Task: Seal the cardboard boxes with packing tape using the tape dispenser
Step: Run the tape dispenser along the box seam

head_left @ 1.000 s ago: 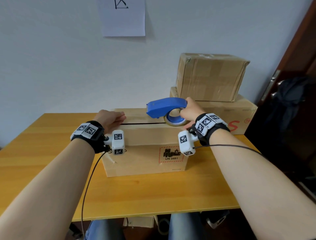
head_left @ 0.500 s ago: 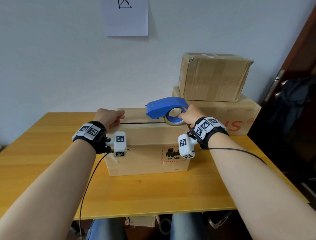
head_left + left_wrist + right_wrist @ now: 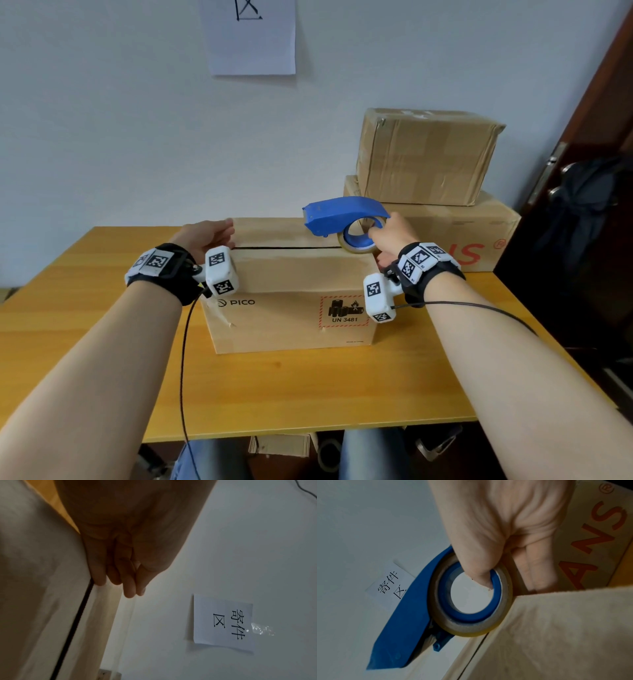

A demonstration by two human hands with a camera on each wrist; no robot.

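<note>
Printing on the front box [image 3: 291, 308] on the bench [image 3: 85, 274] reads "PICO" and "UN 3481". Right hand [image 3: 390, 236] grips the blue tape dispenser [image 3: 342, 219] on its top seam; left hand [image 3: 205, 236] rests there, fingers straight together.

The cardboard box [image 3: 291, 274] is sitting on the surface [image 3: 308, 387], between the fingers of the two hands. The left hand [image 3: 205, 236] is resting on the box's left top edge, its fingers [image 3: 132, 585] lying beside the seam [image 3: 281, 247]. The tape dispenser [image 3: 342, 219] is sitting on the box's right top end, over the seam, with the right hand [image 3: 390, 236] gripping it. Behind and right of the right fingers [image 3: 481, 573], two stacked boxes [image 3: 424, 192] are standing against the wall [image 3: 120, 120]. A paper sheet [image 3: 251, 37] is hanging on the wall, above and behind both hands.
</note>
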